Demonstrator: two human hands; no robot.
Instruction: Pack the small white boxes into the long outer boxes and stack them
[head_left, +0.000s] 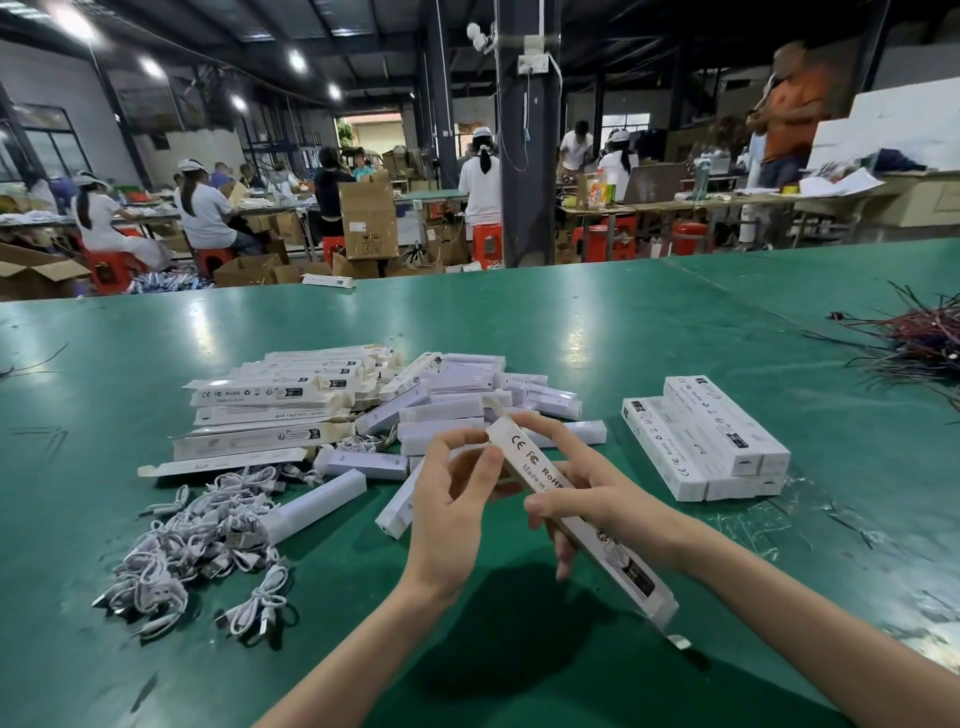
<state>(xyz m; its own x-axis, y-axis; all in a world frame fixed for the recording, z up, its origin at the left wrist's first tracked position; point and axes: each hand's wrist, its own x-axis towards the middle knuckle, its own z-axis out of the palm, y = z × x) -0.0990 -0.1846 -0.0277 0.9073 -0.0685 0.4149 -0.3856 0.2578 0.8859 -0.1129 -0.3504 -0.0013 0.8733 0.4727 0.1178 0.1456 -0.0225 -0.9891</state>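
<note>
One long outer box (532, 460) is held tilted over the green table (519, 322). The right hand (597, 499) grips its middle and the left hand (452, 499) pinches its far end. Loose small white boxes (467, 410) lie just beyond, closed outer boxes (706, 441) are stacked to the right, and white cables (197, 540) lie to the left.

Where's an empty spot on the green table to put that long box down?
Bare green table lies beyond the piles toward the far edge, and near you, right of the right hand holding the long box, nearer than the finished stack. Crowded: the flat outer boxes, small white boxes and cable heap on the left; the wire tangle far right.
</note>
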